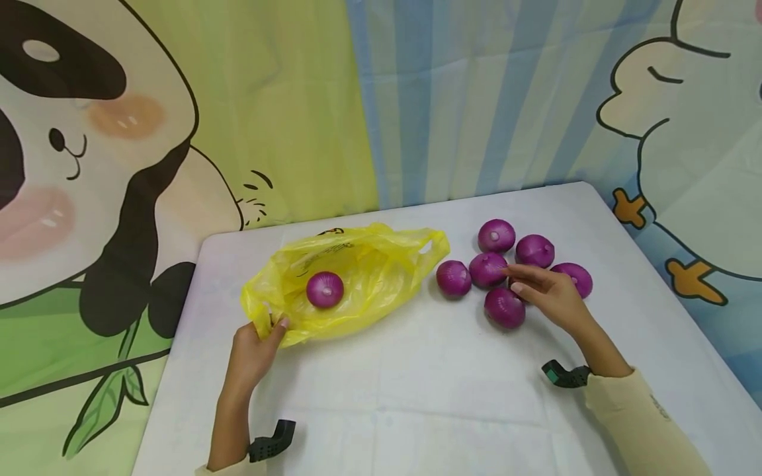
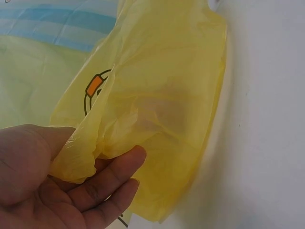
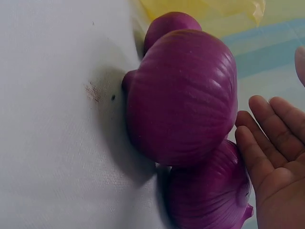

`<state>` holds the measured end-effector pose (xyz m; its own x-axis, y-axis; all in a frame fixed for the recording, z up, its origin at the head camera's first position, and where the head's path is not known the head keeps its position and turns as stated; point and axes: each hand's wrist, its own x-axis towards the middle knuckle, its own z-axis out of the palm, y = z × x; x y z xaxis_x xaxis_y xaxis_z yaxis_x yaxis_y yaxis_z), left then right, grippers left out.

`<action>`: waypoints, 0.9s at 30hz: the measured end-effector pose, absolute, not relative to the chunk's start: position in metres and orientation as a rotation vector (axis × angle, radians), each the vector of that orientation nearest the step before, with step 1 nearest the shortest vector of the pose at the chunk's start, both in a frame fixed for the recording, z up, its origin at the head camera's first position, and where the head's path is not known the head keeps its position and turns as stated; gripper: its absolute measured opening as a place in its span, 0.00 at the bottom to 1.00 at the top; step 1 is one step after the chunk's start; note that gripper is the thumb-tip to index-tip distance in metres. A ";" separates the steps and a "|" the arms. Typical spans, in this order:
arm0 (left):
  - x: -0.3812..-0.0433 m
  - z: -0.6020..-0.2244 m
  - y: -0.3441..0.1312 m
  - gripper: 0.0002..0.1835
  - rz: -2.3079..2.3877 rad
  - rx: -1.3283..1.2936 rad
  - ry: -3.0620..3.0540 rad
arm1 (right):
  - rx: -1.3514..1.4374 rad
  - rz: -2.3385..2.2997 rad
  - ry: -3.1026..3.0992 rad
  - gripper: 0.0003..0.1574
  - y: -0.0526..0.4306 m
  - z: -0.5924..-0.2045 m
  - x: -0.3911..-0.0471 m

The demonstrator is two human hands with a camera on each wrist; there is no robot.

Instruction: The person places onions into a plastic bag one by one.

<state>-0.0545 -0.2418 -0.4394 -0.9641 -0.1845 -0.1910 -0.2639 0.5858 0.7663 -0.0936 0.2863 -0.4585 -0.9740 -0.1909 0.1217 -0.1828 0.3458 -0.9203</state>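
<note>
A yellow plastic bag (image 1: 381, 271) lies on its side on the table, mouth facing the front, with one purple onion (image 1: 325, 289) showing inside. My left hand (image 1: 253, 354) pinches the bag's near left edge between thumb and fingers; in the left wrist view the thin plastic (image 2: 167, 81) bunches in that grasp. Over a cluster of several purple onions, my right hand (image 1: 553, 294) reaches with fingers extended, the fingertips at the middle onion (image 1: 488, 270). In the right wrist view a large onion (image 3: 183, 98) stands beside the outstretched fingers (image 3: 257, 148), and nothing is held.
The white-covered table (image 1: 417, 403) carries the bag at left and the onions at right. Another onion (image 1: 454, 279) sits at the cluster's left, towards the bag. Behind the table hangs a cartoon-printed cloth (image 1: 286, 112). Each wrist wears a black camera mount (image 1: 565, 375).
</note>
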 end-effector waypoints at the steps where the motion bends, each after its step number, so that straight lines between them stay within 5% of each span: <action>1: -0.054 -0.440 -0.242 0.24 1.342 -0.384 2.714 | -0.344 -1.755 2.574 0.26 0.287 -0.459 -0.094; 27: -0.052 -0.444 -0.246 0.24 1.350 -0.372 2.738 | -0.523 -1.497 2.613 0.38 0.282 -0.469 -0.088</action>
